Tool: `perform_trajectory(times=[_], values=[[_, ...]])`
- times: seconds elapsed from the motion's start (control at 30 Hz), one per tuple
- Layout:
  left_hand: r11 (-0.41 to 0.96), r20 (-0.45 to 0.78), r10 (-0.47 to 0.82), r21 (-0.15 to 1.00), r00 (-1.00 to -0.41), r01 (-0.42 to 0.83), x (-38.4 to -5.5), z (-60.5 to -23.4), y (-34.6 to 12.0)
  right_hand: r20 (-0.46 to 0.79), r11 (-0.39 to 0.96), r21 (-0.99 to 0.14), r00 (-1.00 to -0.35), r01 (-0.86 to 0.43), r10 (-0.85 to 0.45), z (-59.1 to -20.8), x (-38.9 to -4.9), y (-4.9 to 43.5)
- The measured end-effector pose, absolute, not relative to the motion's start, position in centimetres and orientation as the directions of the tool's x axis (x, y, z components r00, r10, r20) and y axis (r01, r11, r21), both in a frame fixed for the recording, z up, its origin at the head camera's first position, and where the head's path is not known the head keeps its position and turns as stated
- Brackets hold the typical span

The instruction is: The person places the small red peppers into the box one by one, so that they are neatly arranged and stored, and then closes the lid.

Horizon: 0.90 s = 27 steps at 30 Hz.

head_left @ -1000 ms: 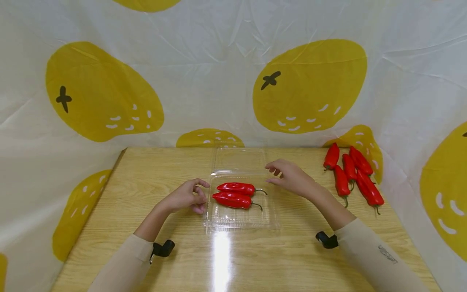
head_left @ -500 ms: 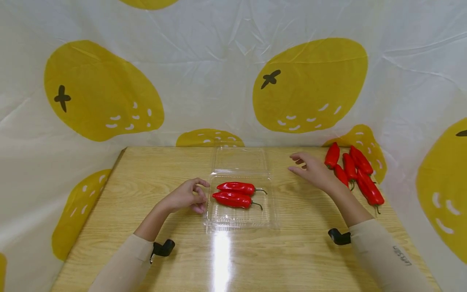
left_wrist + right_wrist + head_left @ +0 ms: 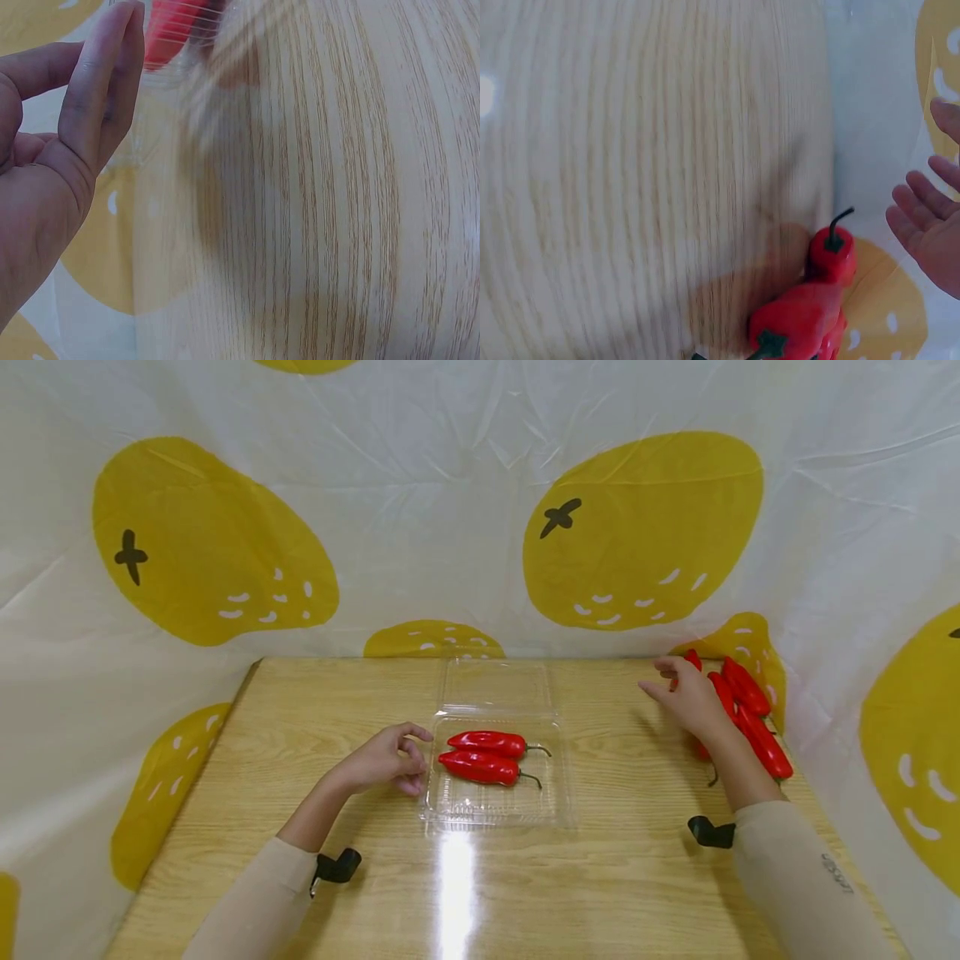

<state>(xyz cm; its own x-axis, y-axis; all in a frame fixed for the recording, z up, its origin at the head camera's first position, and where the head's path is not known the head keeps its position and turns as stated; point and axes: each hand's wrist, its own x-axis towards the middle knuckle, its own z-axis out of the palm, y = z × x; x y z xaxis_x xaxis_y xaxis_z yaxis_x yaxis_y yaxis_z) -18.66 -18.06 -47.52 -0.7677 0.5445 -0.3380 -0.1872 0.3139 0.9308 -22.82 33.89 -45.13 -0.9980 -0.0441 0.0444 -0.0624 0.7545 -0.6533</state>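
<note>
A clear plastic clamshell box [image 3: 495,810] lies unfolded mid-table, its lid [image 3: 495,683] flat behind the base. Two long red peppers [image 3: 480,767] lie side by side in the base, stems to the right. My left hand [image 3: 386,762] is beside the box's left edge with loosely bent fingers, holding nothing. In the left wrist view, red shows through the box wall past my fingertips. My right hand [image 3: 690,697] hovers over the pile of red peppers [image 3: 763,745] at the back right, fingers spread loosely and empty. It hides part of the pile. The right wrist view shows peppers [image 3: 799,319] below that hand.
The wooden table [image 3: 570,893] ends at the back against a pale curtain [image 3: 420,543] printed with yellow fruit. The curtain also hangs along both sides. Each forearm carries a black wrist-camera mount [image 3: 711,832].
My right hand has moved from the box's right side rightwards to above the pepper pile. My left hand, the box and its two peppers have stayed in place.
</note>
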Motion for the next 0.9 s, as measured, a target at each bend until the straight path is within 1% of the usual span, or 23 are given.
perform_trajectory(times=[0.23, 0.37, 0.6, 0.9], values=[[0.317, -0.339, 0.54, 0.93, -0.77, -0.187, -18.4, -47.1, -17.9, -0.034, 0.769, -0.629, -0.992, 0.113, 0.118, -45.5, -23.9, 36.2], [0.315, -0.338, 0.534, 0.93, -0.775, -0.188, -18.3, -46.9, -17.8, -0.052, 0.77, -0.616, -0.984, 0.167, 0.171, -45.9, -24.7, 37.3], [0.32, -0.338, 0.526, 0.929, -0.781, -0.187, -18.2, -46.9, -17.7, -0.095, 0.78, -0.592, -0.979, 0.202, 0.182, -46.6, -25.6, 38.9], [0.32, -0.336, 0.531, 0.93, -0.778, -0.184, -18.3, -47.1, -17.7, -0.163, 0.803, -0.544, -0.969, 0.245, 0.185, -46.8, -26.2, 39.8]])
